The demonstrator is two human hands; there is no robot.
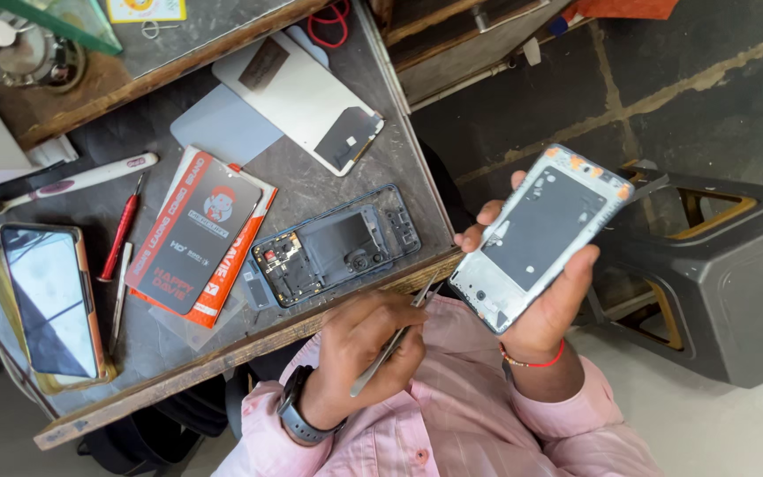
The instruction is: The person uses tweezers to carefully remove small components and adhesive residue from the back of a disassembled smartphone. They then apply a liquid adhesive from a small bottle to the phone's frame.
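Listing head view, one entry per line.
Right hand: raised beside the desk edge, grip closed around a phone panel; thumb on one long edge, fingertips on the other.
Phone panel: silver-grey, inner face up with a dark rectangular patch; tilted, held off the desk, above the dark floor.
Left hand: near the desk's front edge, grip closed on metal tweezers; smartwatch on the wrist.
Tweezers: slim, tips pointing up towards the lower corner of the phone panel, just short of it.
Opened phone body: flat on the desk, circuit parts exposed, just above the left hand.
Red-and-black packet: lying left of the opened phone body.
White back cover: further up the desk.
Second phone: screen up, at the desk's left end.
Red screwdriver: between second phone and packet.
Dark plastic stool: on the floor, right of the right hand.
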